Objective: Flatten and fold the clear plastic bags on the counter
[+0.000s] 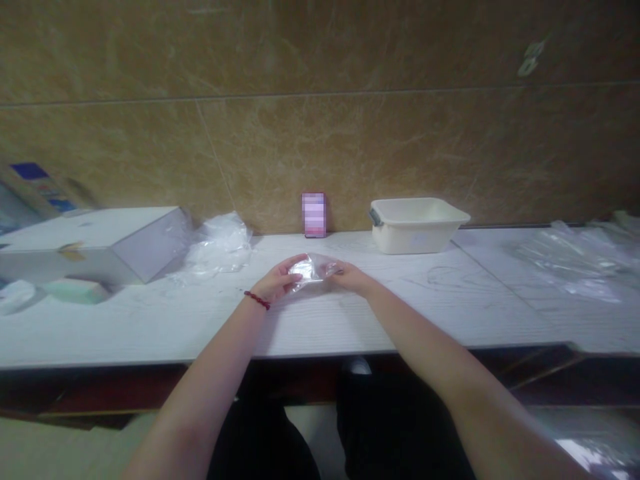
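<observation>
Holding a small clear bag (314, 270) between both hands, a person is working at a pale worktop (350, 327) set against a brown tiled wall (350, 133). The left hand (280, 280), a red bracelet (257, 300) at its wrist, is pinching one side of the bag, its grip closed on the film. The right hand (350, 275) is clamping its grip on the opposite side. The bag is sitting low over the middle of the worktop, straight in front of the person and well short of the wall. It is looking crumpled, and blur is hiding whether anything is lying inside it. Judging from the scene, the handling is appearing to be at an early stage, with only this one bag being held. A heap of clear plastic (220, 247) is lying to the left beside a white box (95, 243), and more plastic sheets (575, 260) are spreading across the far right, all apart from the hands. A cream tub (417, 223) is standing near the wall to the right, showing nothing above its rim, and a small pink pack (314, 215) is leaning upright against the tiles behind the bag.
</observation>
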`<move>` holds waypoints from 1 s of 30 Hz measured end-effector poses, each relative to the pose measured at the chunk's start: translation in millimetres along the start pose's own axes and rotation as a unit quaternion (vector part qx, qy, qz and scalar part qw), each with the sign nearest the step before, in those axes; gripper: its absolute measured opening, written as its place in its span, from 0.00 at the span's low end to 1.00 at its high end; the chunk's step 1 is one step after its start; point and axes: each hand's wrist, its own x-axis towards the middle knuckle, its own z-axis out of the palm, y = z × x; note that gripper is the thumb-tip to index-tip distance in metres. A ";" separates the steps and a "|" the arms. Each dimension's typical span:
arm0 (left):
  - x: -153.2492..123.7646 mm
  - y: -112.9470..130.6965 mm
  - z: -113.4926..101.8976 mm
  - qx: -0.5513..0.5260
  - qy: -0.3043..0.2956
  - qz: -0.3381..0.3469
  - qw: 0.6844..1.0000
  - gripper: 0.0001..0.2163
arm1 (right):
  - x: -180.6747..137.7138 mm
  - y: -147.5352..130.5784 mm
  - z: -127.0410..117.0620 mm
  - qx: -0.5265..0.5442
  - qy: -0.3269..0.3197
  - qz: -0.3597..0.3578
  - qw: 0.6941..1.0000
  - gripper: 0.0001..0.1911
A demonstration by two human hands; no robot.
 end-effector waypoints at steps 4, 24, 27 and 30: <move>0.0 0.0 0.5 -0.007 0.002 0.002 1.000 0.28 | -0.4 1.0 -0.3 -0.013 -0.014 -0.001 1.000 0.13; 4.8 -4.1 -1.8 0.037 0.012 0.027 0.999 0.31 | 2.1 -1.0 -0.9 0.103 0.067 0.100 0.987 0.18; 4.6 -5.3 -3.8 0.059 0.008 0.013 0.998 0.31 | 2.6 -1.8 -1.7 0.076 0.078 0.107 0.988 0.18; 3.7 -5.6 -4.6 0.070 0.002 -0.003 0.998 0.31 | 3.1 -1.7 -2.1 0.062 0.073 0.117 0.989 0.16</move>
